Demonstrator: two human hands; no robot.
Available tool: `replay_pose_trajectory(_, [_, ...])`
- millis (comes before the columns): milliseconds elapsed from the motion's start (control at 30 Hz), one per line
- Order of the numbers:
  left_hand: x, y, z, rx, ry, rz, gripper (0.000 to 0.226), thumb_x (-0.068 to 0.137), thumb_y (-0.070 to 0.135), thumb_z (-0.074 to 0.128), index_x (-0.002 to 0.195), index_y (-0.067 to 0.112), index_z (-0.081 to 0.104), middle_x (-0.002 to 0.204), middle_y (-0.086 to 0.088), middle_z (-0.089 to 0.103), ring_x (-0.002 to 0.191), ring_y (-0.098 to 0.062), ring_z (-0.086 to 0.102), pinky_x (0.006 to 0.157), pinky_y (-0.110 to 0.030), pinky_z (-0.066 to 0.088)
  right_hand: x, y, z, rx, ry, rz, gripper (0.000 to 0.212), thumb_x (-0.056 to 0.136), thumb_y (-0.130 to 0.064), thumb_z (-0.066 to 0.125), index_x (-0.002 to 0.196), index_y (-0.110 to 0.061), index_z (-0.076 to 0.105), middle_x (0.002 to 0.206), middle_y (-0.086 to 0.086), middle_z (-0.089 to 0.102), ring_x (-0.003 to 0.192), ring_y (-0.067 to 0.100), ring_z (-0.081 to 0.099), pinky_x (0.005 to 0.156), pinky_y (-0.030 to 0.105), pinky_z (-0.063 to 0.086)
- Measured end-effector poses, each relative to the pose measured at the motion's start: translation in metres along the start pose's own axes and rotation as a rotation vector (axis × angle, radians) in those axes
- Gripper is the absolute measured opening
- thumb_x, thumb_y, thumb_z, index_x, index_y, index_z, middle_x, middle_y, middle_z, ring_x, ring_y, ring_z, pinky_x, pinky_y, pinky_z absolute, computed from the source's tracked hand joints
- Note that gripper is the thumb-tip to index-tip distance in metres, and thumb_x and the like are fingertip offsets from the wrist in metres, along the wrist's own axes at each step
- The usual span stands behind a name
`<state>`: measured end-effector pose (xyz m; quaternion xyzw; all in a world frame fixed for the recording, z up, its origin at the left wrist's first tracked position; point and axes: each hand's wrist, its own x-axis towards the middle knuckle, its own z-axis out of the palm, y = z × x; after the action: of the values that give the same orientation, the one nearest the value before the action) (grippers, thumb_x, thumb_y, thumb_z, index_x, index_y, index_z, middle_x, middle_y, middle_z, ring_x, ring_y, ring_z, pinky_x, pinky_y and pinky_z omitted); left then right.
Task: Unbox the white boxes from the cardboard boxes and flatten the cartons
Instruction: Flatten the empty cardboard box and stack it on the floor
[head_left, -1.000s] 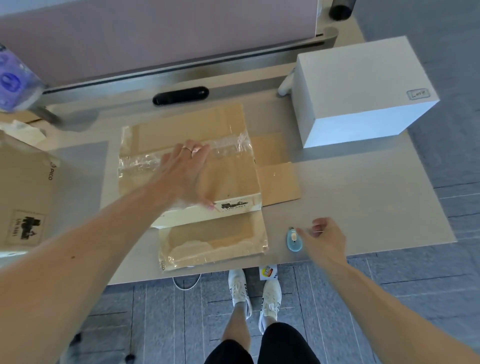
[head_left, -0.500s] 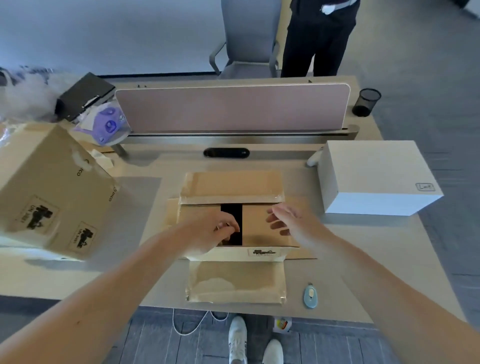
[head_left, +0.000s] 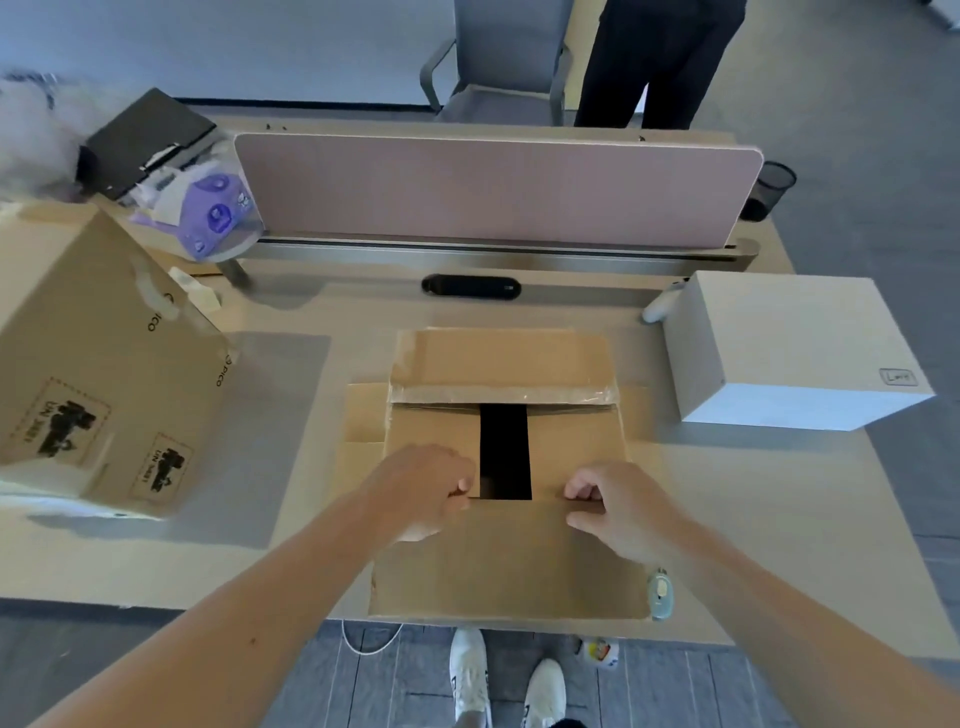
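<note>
Directly ahead of both hands — open carton (head_left: 506, 467), its dark slot running straight away between them. Left hand (head_left: 423, 493) and right hand (head_left: 615, 506) curled on inner flap edges either side, equally near. Free desk rightward short of white box (head_left: 789, 348); second carton (head_left: 98, 374) crowding leftward.

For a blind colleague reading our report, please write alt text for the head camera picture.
Seen from above, a person's left hand and right hand grip the inner flaps of an open cardboard carton on a desk, a dark gap between them. A white box stands to the right, another carton to the left.
</note>
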<state>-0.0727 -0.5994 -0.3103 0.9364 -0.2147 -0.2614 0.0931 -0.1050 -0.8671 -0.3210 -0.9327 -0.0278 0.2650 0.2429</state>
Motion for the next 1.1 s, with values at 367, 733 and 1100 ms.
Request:
replay_pose_trajectory(367, [0.02, -0.016, -0.002, 0.077, 0.104, 0.006, 0.067, 0.108, 0.049, 0.033, 0.163, 0.021, 0.006, 0.171, 0.0, 0.008, 0.157, -0.018, 0.006, 0.124, -0.029, 0.003, 0.017, -0.018, -0.007, -0.068, 0.102, -0.084, 0.062, 0.094, -0.05, 0.062, 0.148, -0.028, 0.039, 0.147, -0.012, 0.041, 0.134, 0.011, 0.042, 0.114, 0.03, 0.035])
replay_pose_trajectory(733, [0.068, -0.028, -0.048, 0.073, 0.421, -0.055, 0.074, 0.106, 0.046, 0.04, 0.163, 0.018, 0.001, 0.17, 0.001, -0.002, 0.157, -0.018, -0.002, 0.124, -0.032, 0.001, 0.095, -0.023, -0.064, 0.006, 0.355, -0.181, 0.07, 0.1, -0.047, 0.053, 0.158, -0.025, 0.022, 0.163, -0.007, 0.025, 0.151, 0.013, 0.022, 0.124, 0.038, 0.024])
replay_pose_trajectory(1100, [0.13, -0.046, -0.066, 0.061, 0.189, -0.203, 0.07, 0.107, 0.038, 0.042, 0.162, 0.014, 0.008, 0.171, -0.004, 0.008, 0.156, -0.025, 0.008, 0.126, -0.042, 0.012, 0.159, -0.011, -0.083, -0.185, 0.186, -0.133, 0.063, 0.104, -0.048, 0.039, 0.158, -0.018, 0.024, 0.164, -0.002, 0.023, 0.151, 0.02, 0.023, 0.122, 0.04, 0.024])
